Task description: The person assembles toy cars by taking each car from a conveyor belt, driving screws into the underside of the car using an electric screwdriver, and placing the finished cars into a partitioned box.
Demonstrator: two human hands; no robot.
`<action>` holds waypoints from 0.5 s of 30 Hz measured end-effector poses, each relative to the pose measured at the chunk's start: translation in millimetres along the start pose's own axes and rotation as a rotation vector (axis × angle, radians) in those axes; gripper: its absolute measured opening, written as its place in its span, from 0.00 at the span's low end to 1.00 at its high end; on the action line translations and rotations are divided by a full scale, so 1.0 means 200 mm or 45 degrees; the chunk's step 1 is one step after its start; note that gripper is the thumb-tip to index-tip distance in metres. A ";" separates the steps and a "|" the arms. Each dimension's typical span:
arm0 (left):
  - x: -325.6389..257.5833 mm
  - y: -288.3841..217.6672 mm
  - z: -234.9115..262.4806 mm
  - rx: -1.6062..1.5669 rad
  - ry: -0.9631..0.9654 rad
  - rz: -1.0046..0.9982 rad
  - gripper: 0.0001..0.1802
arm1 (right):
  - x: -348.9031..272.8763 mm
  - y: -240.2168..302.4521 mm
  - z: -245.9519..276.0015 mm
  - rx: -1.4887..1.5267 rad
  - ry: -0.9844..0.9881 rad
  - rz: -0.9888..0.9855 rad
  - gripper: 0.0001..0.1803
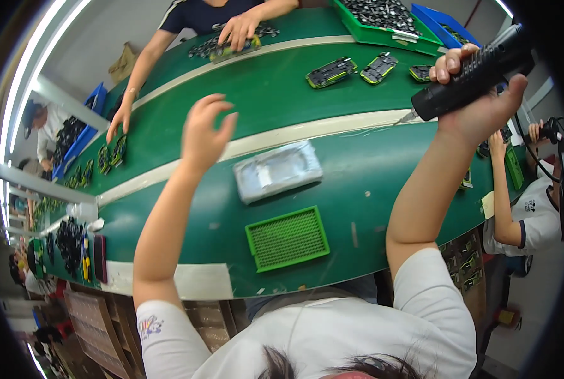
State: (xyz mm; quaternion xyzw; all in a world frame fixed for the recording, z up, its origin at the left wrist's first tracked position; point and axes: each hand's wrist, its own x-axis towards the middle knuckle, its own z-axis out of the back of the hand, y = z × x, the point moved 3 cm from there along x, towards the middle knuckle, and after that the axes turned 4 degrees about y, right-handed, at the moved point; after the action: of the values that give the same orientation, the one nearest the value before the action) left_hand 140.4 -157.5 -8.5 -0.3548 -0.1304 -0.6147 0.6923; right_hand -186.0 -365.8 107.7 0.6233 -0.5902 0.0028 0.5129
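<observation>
My right hand is wrapped round a black electric screwdriver, raised at the right with its bit slanting down to the left. My left hand hangs over the green bench, fingers apart and holding nothing. Between my arms lies a block wrapped in silvery film, with a shallow hollow in its top. Closer to me is a bright green tray with a grid of small holes or cells; their contents are too small to tell. Black-and-lime toy car bases rest beyond the pale strip, near the screwdriver.
Across the bench a co-worker's hand grips a yellowish car part. A green bin heaped with dark parts stands at the back right. Left are a pile of black pieces and a dark phone-like slab. Another person works at the right.
</observation>
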 end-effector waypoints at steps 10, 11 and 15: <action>0.84 -0.17 -1.19 -0.080 0.607 0.152 0.29 | 0.00 0.13 0.20 0.043 -0.031 0.002 0.47; 0.86 -0.17 -1.22 -0.061 0.614 0.177 0.30 | 0.00 0.13 0.20 0.172 0.063 -0.012 0.47; 0.83 -0.09 -1.29 -0.059 0.567 0.181 0.30 | 0.00 0.08 0.17 -0.144 -0.174 -0.030 0.45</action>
State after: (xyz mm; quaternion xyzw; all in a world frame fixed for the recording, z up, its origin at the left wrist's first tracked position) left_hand 92.0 -452.2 -84.0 -0.2347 0.0652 -0.6302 0.7372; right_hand -218.9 -383.5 102.0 0.5988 -0.6157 -0.0791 0.5060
